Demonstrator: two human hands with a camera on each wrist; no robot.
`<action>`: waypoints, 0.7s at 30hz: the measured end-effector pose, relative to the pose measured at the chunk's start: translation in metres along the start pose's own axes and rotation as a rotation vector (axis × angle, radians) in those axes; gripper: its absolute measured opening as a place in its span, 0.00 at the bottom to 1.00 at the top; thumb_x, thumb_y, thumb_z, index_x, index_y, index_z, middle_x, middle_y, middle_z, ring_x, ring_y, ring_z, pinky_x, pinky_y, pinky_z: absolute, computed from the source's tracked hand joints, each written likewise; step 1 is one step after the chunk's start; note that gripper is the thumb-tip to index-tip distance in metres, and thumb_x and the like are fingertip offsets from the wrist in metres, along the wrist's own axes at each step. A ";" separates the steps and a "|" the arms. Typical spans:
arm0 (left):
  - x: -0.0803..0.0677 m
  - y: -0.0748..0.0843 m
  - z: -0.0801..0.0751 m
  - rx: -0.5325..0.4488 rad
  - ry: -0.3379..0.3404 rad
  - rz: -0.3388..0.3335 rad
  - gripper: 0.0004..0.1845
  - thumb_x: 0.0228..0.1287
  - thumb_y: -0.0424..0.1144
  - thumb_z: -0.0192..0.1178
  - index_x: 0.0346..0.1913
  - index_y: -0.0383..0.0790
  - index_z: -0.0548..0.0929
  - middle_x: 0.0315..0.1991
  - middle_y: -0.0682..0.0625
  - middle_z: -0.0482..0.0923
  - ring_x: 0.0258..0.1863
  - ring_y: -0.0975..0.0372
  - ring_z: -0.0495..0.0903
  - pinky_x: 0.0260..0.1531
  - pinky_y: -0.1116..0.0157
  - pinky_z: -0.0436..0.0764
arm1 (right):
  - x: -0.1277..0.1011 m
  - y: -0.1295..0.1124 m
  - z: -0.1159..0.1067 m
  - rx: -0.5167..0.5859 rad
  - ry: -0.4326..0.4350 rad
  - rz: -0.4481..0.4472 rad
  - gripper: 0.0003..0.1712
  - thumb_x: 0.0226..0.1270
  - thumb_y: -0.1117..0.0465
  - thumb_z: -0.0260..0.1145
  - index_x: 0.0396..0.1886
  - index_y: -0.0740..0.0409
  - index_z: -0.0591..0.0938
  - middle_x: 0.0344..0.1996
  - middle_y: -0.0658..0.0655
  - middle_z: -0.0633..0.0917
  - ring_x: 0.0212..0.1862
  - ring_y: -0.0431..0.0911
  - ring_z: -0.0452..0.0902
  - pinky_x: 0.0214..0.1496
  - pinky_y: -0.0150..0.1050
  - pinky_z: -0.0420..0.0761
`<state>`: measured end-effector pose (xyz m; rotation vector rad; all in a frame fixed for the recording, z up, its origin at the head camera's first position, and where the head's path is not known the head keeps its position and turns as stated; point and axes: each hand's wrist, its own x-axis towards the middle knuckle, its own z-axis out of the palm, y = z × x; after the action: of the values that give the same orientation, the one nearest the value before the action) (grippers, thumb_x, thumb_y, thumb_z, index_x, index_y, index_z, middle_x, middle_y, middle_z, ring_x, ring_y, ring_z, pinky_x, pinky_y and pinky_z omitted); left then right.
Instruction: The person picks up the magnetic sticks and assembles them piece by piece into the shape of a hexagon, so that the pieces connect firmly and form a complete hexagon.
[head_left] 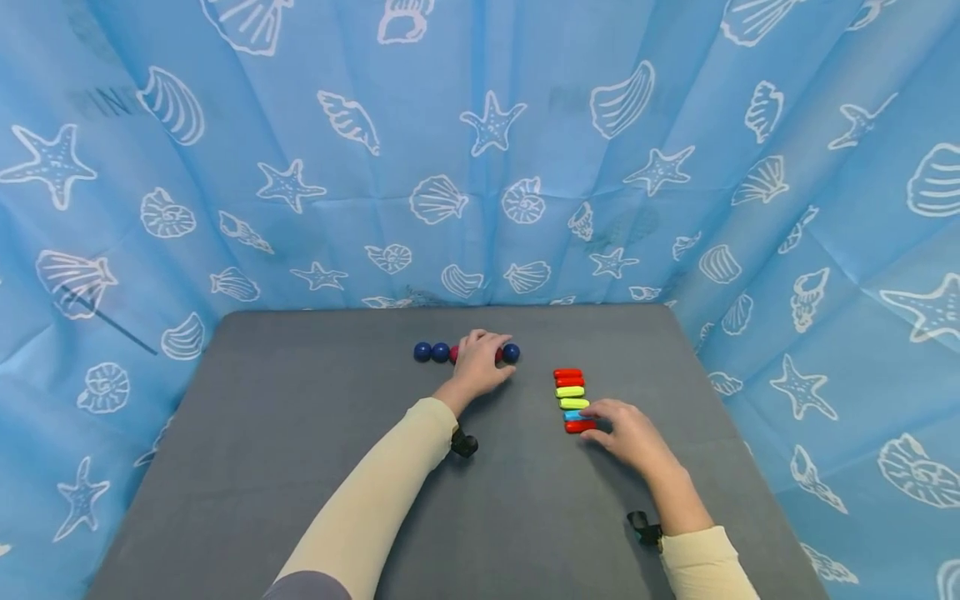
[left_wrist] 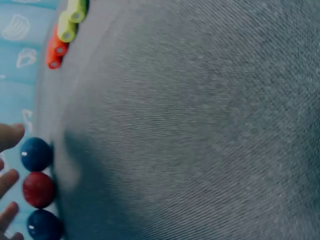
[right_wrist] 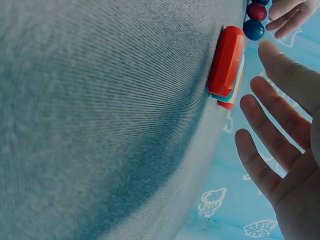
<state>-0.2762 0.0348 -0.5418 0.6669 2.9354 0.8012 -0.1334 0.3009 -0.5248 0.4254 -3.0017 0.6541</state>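
A row of blue and red balls lies at the far middle of the grey table (head_left: 300, 467). My left hand (head_left: 480, 363) rests over the row's right part, its fingers (left_wrist: 9, 182) lying loosely against a red ball (left_wrist: 38, 189) between two blue balls (left_wrist: 36, 154). Two more blue balls (head_left: 431, 352) lie free to the left, and one blue ball (head_left: 511, 353) to the right. A line of oblong blocks (head_left: 572, 398), red, yellow-green, blue and red, lies side by side. My right hand (head_left: 626, 432) is flat and spread, its fingertips (right_wrist: 272, 55) at the nearest red block (right_wrist: 227, 60).
Blue cloth printed with white shells and starfish (head_left: 480, 167) hangs behind and on both sides of the table. Dark wrist straps (head_left: 463, 443) show on both arms. Bare grey table surface lies to the left and in front.
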 end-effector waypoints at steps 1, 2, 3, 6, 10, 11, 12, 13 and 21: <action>0.001 -0.001 0.002 0.010 0.007 0.005 0.31 0.66 0.50 0.68 0.70 0.51 0.74 0.67 0.51 0.75 0.71 0.52 0.63 0.70 0.48 0.60 | 0.000 0.000 0.000 -0.001 -0.002 0.004 0.20 0.54 0.62 0.80 0.47 0.58 0.88 0.46 0.58 0.88 0.50 0.55 0.83 0.56 0.55 0.80; 0.002 -0.001 0.004 0.020 0.013 0.013 0.31 0.66 0.50 0.68 0.70 0.51 0.75 0.67 0.52 0.76 0.71 0.52 0.63 0.70 0.48 0.60 | 0.000 0.000 0.001 0.001 -0.006 0.009 0.20 0.54 0.62 0.80 0.47 0.58 0.88 0.47 0.58 0.88 0.51 0.55 0.83 0.56 0.55 0.79; 0.003 -0.002 0.005 0.029 0.018 0.023 0.30 0.66 0.49 0.68 0.69 0.51 0.75 0.66 0.52 0.76 0.70 0.53 0.63 0.70 0.48 0.60 | 0.001 0.000 0.001 0.003 -0.012 0.008 0.19 0.54 0.62 0.80 0.47 0.58 0.88 0.47 0.58 0.88 0.51 0.56 0.83 0.57 0.56 0.79; 0.007 -0.002 0.010 0.061 0.019 0.050 0.28 0.66 0.48 0.68 0.69 0.52 0.76 0.65 0.53 0.77 0.70 0.53 0.63 0.71 0.47 0.58 | 0.001 0.000 0.001 0.007 -0.028 0.017 0.19 0.55 0.62 0.79 0.47 0.58 0.88 0.47 0.59 0.88 0.52 0.57 0.82 0.57 0.57 0.78; 0.009 -0.002 0.016 0.125 0.025 0.053 0.26 0.67 0.43 0.67 0.67 0.53 0.77 0.64 0.53 0.78 0.69 0.54 0.65 0.69 0.45 0.58 | 0.000 0.000 0.003 0.013 -0.046 0.023 0.19 0.55 0.62 0.79 0.48 0.58 0.87 0.47 0.58 0.87 0.52 0.57 0.82 0.57 0.56 0.79; 0.009 -0.002 0.018 0.145 0.029 0.052 0.25 0.67 0.42 0.67 0.67 0.53 0.78 0.63 0.54 0.78 0.68 0.54 0.66 0.68 0.45 0.58 | 0.000 0.000 0.004 0.014 -0.047 0.021 0.19 0.56 0.62 0.79 0.48 0.58 0.87 0.47 0.58 0.87 0.52 0.57 0.82 0.56 0.56 0.79; 0.009 -0.002 0.019 0.167 0.031 0.054 0.24 0.67 0.41 0.67 0.66 0.53 0.79 0.63 0.54 0.78 0.67 0.54 0.66 0.67 0.45 0.58 | 0.000 0.000 0.005 0.014 -0.048 0.020 0.19 0.56 0.62 0.79 0.48 0.58 0.87 0.47 0.58 0.87 0.52 0.57 0.82 0.57 0.56 0.79; 0.009 -0.002 0.020 0.188 0.034 0.058 0.23 0.67 0.41 0.67 0.65 0.54 0.80 0.62 0.54 0.79 0.67 0.54 0.66 0.67 0.45 0.58 | -0.001 0.000 0.005 0.013 -0.047 0.016 0.19 0.56 0.62 0.78 0.48 0.59 0.87 0.48 0.59 0.87 0.52 0.57 0.82 0.57 0.56 0.79; 0.003 0.006 0.021 0.177 0.031 0.172 0.19 0.67 0.50 0.67 0.59 0.52 0.83 0.60 0.53 0.79 0.66 0.55 0.68 0.67 0.47 0.63 | -0.001 0.003 0.006 -0.006 -0.020 0.015 0.20 0.55 0.61 0.79 0.49 0.58 0.87 0.50 0.60 0.87 0.54 0.57 0.82 0.58 0.56 0.78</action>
<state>-0.2737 0.0502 -0.5566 0.9385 3.0332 0.5703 -0.1332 0.3010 -0.5312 0.4119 -3.0276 0.6454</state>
